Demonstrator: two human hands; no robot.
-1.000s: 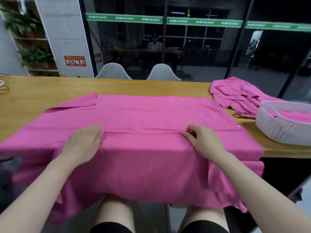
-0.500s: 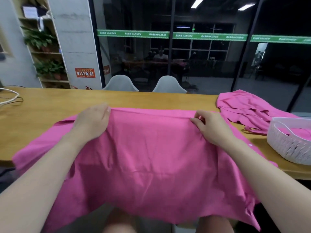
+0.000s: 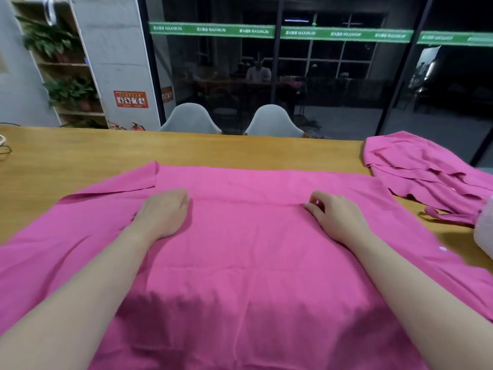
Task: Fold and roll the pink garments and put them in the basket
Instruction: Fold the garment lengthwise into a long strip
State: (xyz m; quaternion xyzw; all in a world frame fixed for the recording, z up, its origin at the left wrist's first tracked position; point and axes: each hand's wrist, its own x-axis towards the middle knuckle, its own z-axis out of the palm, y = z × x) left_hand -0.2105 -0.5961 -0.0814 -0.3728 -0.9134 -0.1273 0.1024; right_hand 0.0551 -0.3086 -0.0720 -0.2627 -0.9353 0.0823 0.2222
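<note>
While a large pink garment (image 3: pixel 253 236) lies spread across the wooden counter (image 3: pixel 80 156), its near part hanging over the front edge toward the person, both hands rest on a folded edge that runs across its middle. The left hand (image 3: pixel 162 212) lies palm down with its fingers bent over that edge; whether they grip the cloth or only press it cannot be told. The right hand (image 3: pixel 336 217) has its fingers curled, thumb and fingertips pinching the fold line. A flap of the garment, probably a sleeve, lies turned over at the far left corner.

Well to the right, near the far corner of the counter, a second pink garment (image 3: pixel 416 169) lies loosely heaped and creased, with a narrow strip of it trailing toward the white basket (image 3: pixel 484 231). Only a blurred sliver of the basket shows at the right edge of the view, so its contents cannot be made out. Two pale chairs (image 3: pixel 272 121) stand behind the counter.
</note>
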